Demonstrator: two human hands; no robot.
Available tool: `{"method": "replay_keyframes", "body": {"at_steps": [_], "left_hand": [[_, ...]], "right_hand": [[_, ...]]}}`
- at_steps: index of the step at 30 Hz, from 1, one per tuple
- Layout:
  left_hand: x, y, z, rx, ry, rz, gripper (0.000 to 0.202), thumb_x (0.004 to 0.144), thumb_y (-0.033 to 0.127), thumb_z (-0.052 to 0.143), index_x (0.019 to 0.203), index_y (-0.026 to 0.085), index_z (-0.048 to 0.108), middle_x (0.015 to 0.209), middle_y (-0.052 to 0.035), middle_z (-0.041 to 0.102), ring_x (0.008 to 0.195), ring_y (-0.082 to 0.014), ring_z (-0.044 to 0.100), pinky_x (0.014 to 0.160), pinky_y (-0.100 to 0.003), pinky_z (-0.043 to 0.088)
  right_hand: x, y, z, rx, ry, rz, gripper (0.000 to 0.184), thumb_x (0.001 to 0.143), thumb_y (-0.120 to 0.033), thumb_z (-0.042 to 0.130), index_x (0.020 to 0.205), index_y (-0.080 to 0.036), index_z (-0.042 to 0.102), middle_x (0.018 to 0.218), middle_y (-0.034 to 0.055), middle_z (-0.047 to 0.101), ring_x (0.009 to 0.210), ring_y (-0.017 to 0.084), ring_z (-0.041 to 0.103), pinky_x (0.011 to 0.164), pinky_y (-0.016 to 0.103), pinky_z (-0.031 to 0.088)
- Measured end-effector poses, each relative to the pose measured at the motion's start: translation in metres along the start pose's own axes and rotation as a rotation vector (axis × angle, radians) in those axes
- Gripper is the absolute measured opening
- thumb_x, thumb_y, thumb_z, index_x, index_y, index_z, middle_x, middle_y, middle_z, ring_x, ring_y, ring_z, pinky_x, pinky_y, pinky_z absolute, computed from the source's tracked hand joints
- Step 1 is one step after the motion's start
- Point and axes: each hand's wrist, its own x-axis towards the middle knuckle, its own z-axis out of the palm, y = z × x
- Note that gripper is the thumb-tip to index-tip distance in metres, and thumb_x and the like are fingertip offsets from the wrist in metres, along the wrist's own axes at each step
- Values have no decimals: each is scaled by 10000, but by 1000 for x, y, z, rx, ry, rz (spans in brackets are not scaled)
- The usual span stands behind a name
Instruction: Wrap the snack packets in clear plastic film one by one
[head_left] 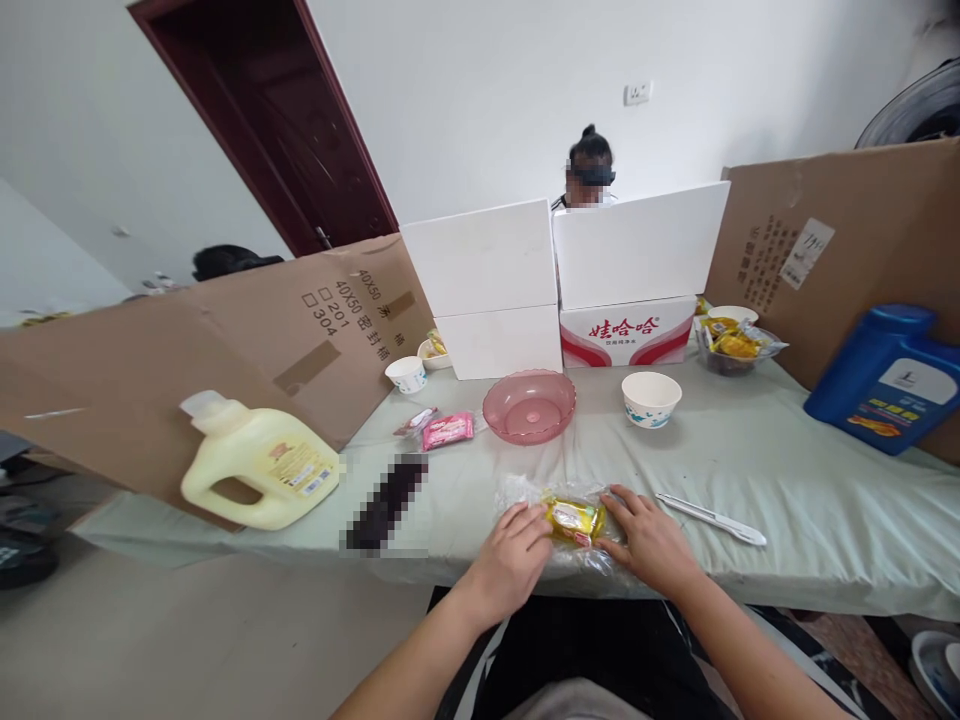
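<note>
A small yellow packet (576, 517) with a pale label lies on a sheet of clear plastic wrap (517, 491) near the table's front edge. My left hand (514, 560) grips the packet's left end, its fingers bent together over the plastic. At the other end my right hand (651, 535) holds on with thumb and forefinger, one to either side of the right edge. Crumpled film sticks out around both hands. A white utility knife (712, 519) lies on the cloth just right of my right hand.
Beyond the packet stand a pink bowl (529, 408) and a paper bowl (651, 400). Pink packets (448, 430) lie left. A yellow jug (259, 462) and blue jug (889, 380) flank the table. White boxes (491, 260) screen off a person (590, 165) opposite; cardboard (330, 330) walls the sides.
</note>
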Motion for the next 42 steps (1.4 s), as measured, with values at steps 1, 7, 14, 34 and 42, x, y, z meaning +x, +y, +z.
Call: {"method": "replay_keyframes", "body": {"at_steps": [1, 7, 14, 34, 42], "left_hand": [[-9, 5, -3, 10, -57, 9, 191, 882, 84, 462, 881, 194, 617, 942, -63, 668, 1044, -242, 605, 979, -459, 439], [-27, 19, -2, -50, -191, -114, 124, 898, 179, 502, 813, 187, 592, 754, -31, 627, 707, -189, 594, 647, -315, 508], [31, -2, 16, -111, -119, -113, 340, 855, 146, 581, 1186, 222, 567, 1193, -58, 624, 1114, -245, 545, 958, -423, 449], [120, -115, -36, -25, 297, -424, 384, 783, 198, 654, 1155, 151, 575, 1223, -136, 565, 1157, -295, 515, 1006, -479, 412], [55, -36, 46, -142, -221, -117, 331, 883, 329, 566, 1197, 232, 603, 1285, -87, 585, 1229, -274, 496, 1030, -450, 399]], "right_hand": [[0, 0, 0, 0, -2, 2, 578, 819, -522, 617, 1291, -193, 556, 1356, 117, 536, 1113, 276, 564, 930, 412, 459], [1, 0, 0, 1, -48, 7, 646, 791, -573, 630, 1304, -189, 551, 1377, 118, 520, 1127, 288, 556, 939, 423, 461], [0, 0, -1, 34, -53, 11, 624, 800, -544, 630, 1311, -196, 546, 1385, 119, 512, 1143, 283, 547, 960, 418, 450], [1, -1, -5, 53, -108, 49, 598, 825, -549, 583, 1307, -196, 555, 1405, 102, 498, 1166, 275, 529, 990, 401, 418], [1, -4, -4, -33, -71, 55, 615, 827, -569, 554, 1331, -217, 538, 1399, 87, 509, 1179, 308, 491, 1005, 450, 365]]}}
